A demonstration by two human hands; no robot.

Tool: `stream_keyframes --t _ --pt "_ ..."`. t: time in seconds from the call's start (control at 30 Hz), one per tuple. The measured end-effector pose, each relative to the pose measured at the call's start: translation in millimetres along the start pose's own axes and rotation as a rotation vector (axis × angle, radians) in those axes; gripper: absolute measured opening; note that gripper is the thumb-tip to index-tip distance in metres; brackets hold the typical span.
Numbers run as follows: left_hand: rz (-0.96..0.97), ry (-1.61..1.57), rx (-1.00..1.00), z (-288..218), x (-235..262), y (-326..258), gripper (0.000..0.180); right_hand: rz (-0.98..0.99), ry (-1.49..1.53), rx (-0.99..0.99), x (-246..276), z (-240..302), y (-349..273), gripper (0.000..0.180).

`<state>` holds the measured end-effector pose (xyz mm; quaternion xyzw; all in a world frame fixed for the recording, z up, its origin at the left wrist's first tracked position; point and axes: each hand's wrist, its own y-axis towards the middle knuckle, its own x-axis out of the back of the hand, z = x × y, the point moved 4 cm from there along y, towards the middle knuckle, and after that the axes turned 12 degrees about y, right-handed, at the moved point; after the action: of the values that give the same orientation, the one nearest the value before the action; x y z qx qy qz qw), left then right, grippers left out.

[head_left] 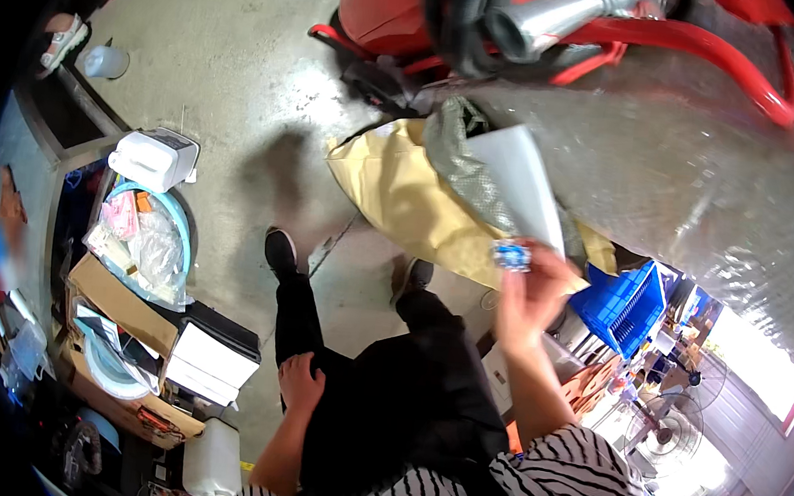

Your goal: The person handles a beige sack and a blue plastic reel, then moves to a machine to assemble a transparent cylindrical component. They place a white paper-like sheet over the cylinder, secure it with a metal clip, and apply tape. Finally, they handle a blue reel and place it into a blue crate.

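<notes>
Held up in the fingertips of my right hand (542, 284) is a small crinkled blue-and-white packet (512, 255); its exact kind is too small to make out. Beneath and beyond it lies a large tan bag (394, 177). A grey-green woven sack (462, 154) and a smooth pale grey-white sheet (512, 168) sit on or in that bag, partly overlapping. My left hand (300, 383) rests against my left thigh, holding nothing, its fingers loosely bent and a little apart.
Red machinery with a metal tube (549, 25) stands ahead. On the left are a white jug (154, 159), a blue-rimmed tub (188, 239) of plastic bags and an opened cardboard box (122, 309). To the right are a blue crate (620, 307) and a fan (664, 434).
</notes>
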<state>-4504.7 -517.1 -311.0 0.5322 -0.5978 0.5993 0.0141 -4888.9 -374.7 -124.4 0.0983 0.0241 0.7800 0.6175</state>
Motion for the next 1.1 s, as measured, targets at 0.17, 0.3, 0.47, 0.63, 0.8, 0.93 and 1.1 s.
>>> stream_keyframes --t 0.17,0.3,0.47,0.63,0.8,0.93,1.1 --pt "-0.083 0.039 0.024 -32 -7 -5 0.044 -0.111 -0.722 0.299 113 33 29 0.03" --pt "-0.237 -0.119 -0.109 -94 28 7 0.04 0.238 -1.031 -0.049 118 -29 -19 0.024" --pt "-0.235 -0.255 -0.269 -185 63 -11 0.037 0.289 -0.977 -0.222 143 -24 -46 0.039" --pt "-0.036 -0.252 -0.5 -226 89 -30 0.037 0.426 -1.241 -0.179 127 -67 -28 0.031" --pt "0.027 -0.099 -0.512 -189 138 -44 0.035 0.324 -1.097 -0.223 119 -37 -10 0.013" --pt "-0.134 0.312 -0.549 -130 164 -29 0.033 0.331 -0.954 -0.472 152 7 -31 0.022" --pt "-0.064 0.276 -0.554 -223 196 -15 0.036 -0.005 -0.749 -0.137 213 99 -78 0.037"
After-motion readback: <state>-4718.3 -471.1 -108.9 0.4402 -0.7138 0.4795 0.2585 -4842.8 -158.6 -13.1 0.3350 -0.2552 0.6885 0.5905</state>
